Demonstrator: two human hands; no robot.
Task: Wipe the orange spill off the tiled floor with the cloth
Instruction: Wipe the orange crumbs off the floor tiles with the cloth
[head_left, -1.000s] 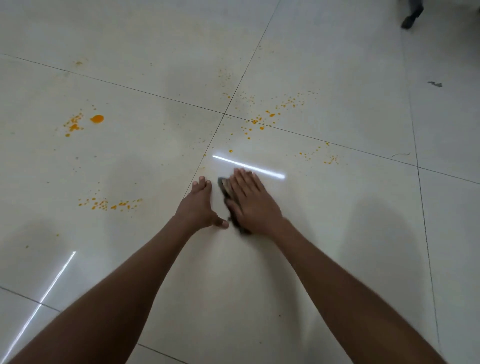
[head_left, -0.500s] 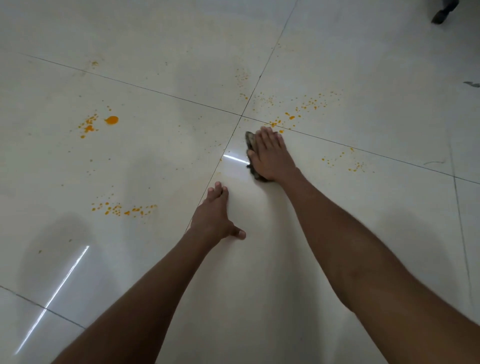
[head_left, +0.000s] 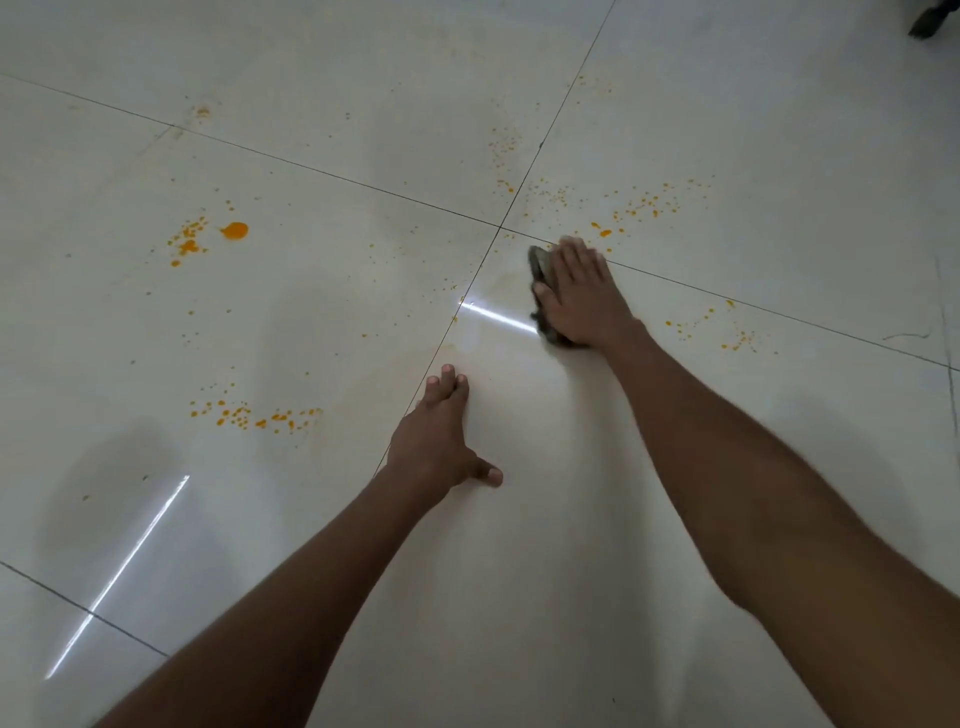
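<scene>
Pressing a small dark grey crumpled cloth (head_left: 540, 270) flat under the right hand (head_left: 579, 296), beside orange droplets (head_left: 636, 205) on the glossy white tiled floor (head_left: 311, 322).
Soft, light and limp, it likely suits palm pressure from above; the left hand (head_left: 434, 441) rests spread, holding nothing.

A dark object (head_left: 929, 20) sits at the far right corner
</scene>
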